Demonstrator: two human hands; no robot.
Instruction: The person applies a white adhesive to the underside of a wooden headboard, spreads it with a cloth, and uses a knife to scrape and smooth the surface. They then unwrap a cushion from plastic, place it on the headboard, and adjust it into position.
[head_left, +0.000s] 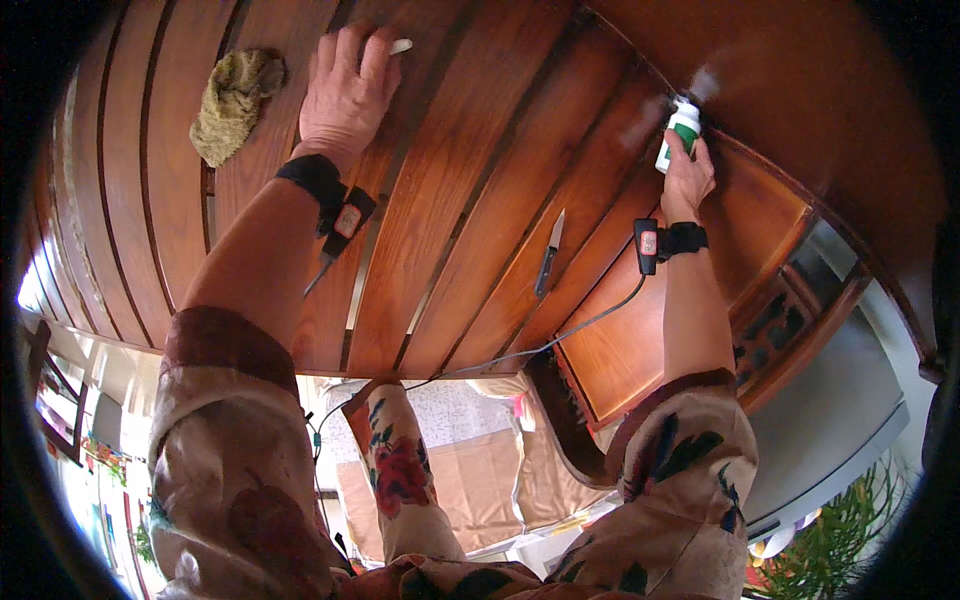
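While the right grip point(690, 168) encircles a white bottle point(685, 119), left grip point(348, 92) curled round white piece point(402, 46), over slats point(478, 130)

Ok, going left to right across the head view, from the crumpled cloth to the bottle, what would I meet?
Crumpled cloth → left hand → dark-handled knife → white-and-green bottle in the right hand.

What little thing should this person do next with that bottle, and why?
Probably ease the white-and-green bottle back slightly with the right hand: its top sits over the wooden seam, with pale patches on either side, so lifting it might uncover that spot.
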